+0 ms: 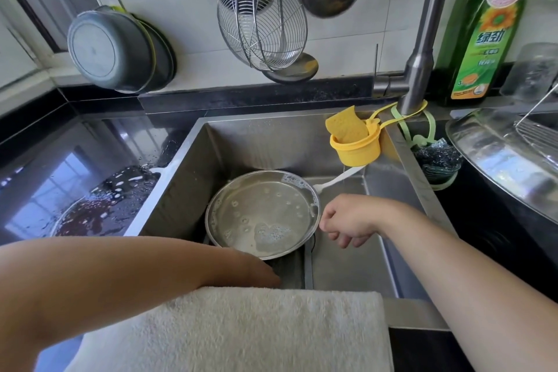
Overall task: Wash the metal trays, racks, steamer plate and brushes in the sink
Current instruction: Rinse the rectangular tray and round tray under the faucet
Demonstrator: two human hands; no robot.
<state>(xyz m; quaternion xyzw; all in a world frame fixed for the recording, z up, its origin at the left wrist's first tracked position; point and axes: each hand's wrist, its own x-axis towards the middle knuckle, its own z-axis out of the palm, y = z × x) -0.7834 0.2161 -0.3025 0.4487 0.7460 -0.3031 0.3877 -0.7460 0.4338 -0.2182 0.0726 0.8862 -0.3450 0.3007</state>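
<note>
Both hands (347, 220) reach toward soapy tray (262, 214)

The sink (187, 190) is brushed steel with a dull, matt shine. In it, the round tray (262, 214) is smooth polished metal, wet and soapy with foam. The counter (60, 154) is black, glossy stone, wet with drops. The towel (235, 329) on the front edge is pale, rough terry cloth. The sponge holder (356, 151) is matt yellow plastic. The hanging skimmer (262, 24) is thin shiny wire. The detergent bottle (483, 39) is glossy green plastic.
</note>
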